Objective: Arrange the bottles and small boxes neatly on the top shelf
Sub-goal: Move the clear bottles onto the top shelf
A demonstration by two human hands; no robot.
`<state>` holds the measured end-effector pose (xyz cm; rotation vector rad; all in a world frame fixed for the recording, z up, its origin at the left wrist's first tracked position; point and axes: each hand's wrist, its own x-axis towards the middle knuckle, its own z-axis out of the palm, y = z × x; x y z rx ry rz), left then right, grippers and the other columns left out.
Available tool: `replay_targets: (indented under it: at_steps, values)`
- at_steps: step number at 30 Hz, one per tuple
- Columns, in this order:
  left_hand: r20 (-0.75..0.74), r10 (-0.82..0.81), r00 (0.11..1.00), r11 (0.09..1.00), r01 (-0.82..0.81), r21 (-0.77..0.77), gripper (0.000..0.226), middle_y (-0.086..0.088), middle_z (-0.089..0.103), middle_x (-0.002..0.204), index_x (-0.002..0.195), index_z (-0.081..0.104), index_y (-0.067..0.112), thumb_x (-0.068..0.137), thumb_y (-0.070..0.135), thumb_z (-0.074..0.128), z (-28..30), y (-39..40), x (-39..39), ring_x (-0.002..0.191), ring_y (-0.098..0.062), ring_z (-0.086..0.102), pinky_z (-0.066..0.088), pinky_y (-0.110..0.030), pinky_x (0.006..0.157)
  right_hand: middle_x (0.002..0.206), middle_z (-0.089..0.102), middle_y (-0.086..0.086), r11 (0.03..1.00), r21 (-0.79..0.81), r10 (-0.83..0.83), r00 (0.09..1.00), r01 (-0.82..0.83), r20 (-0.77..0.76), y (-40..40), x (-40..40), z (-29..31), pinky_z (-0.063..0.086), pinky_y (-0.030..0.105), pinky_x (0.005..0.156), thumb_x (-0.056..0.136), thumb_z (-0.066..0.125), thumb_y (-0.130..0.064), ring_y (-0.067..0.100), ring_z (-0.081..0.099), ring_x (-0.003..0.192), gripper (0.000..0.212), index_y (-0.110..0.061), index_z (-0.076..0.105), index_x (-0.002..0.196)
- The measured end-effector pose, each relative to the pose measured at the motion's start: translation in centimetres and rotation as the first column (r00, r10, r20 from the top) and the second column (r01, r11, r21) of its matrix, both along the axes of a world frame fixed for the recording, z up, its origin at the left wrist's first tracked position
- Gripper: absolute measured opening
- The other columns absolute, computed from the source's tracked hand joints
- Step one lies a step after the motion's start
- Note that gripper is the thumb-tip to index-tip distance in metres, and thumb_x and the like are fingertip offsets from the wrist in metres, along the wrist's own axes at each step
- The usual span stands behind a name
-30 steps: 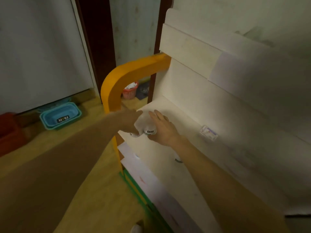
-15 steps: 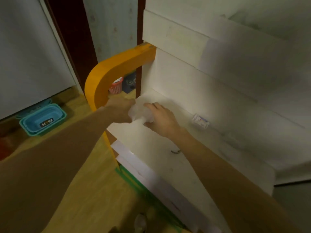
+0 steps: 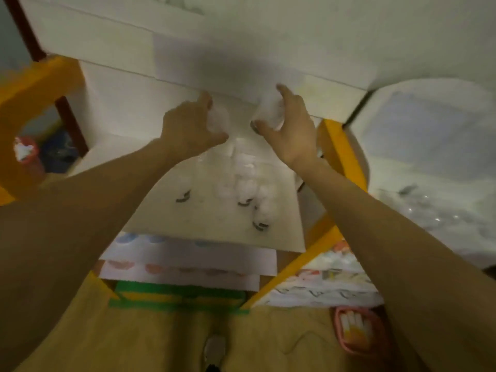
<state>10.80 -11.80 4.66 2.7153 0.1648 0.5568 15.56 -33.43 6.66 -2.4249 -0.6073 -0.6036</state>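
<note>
Bottles are in my hands, one each, up near 12 o'clock by the back wall of the shelf. My left hand wraps one bottle and my right hand wraps the other. I should set them down softly, side by side. More bottles stand in the middle. A second ago both hands held bottles together at the shelf's left end.

- Red basket at 9 o'clock, white stuff inside, seen through the orange frame.
- Pink tray at 5 o'clock on the wood floor, holding pale sticks.
- Green strip at 6 o'clock, along the unit's foot.
- White bedding at 3 o'clock.
</note>
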Motion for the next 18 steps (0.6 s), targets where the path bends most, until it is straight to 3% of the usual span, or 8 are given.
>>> replay_targets:
  at_steps: [5,8,13,18]
  values:
    - [0.057,-0.205,0.977,0.968,0.211,-0.134,0.072,-0.001,0.064,0.101,0.119,0.045,0.023,0.065,0.063,0.074,3.1,-11.1,0.8,0.088,-0.028,0.063,0.051,-0.037,0.08,0.142,0.045,0.001,0.96,0.135,-0.238,0.969,0.244,-0.061,-11.1,-3.2,2.5,0.045,0.028,0.09,0.079,0.07,-0.047,0.018,0.052,0.122,0.094,-0.018,0.021,0.154]
    - [0.102,-0.319,0.942,0.94,0.328,-0.091,0.073,-0.002,0.064,0.103,0.123,0.045,0.023,0.069,0.061,0.074,4.4,-17.0,0.9,0.089,-0.026,0.062,0.047,-0.034,0.073,0.148,0.042,-0.003,0.909,0.174,-0.373,0.925,0.38,-0.07,-16.6,-4.7,3.1,0.047,0.03,0.094,0.077,0.07,-0.053,0.018,0.05,0.127,0.093,-0.022,0.024,0.152]
    - [0.154,-0.457,0.876,0.886,0.463,-0.002,0.074,-0.005,0.053,0.122,0.128,0.05,0.016,0.071,0.054,0.077,5.4,-25.6,1.2,0.111,-0.024,0.053,0.044,-0.036,0.081,0.144,0.045,-0.001,0.873,0.189,-0.441,0.893,0.45,-0.088,-25.5,-6.9,1.7,0.043,0.029,0.089,0.08,0.069,-0.049,0.018,0.051,0.124,0.086,-0.021,0.029,0.15]
    - [0.078,-0.49,0.868,0.872,0.488,0.043,0.081,-0.001,0.05,0.126,0.136,0.048,0.018,0.07,0.057,0.075,5.0,-33.9,1.3,0.11,-0.024,0.057,0.048,-0.038,0.084,0.141,0.046,0.0,0.852,0.175,-0.465,0.866,0.494,-0.182,-35.1,-8.6,-0.1,0.038,0.027,0.085,0.082,0.071,-0.045,0.018,0.053,0.117,0.083,-0.023,0.029,0.149]
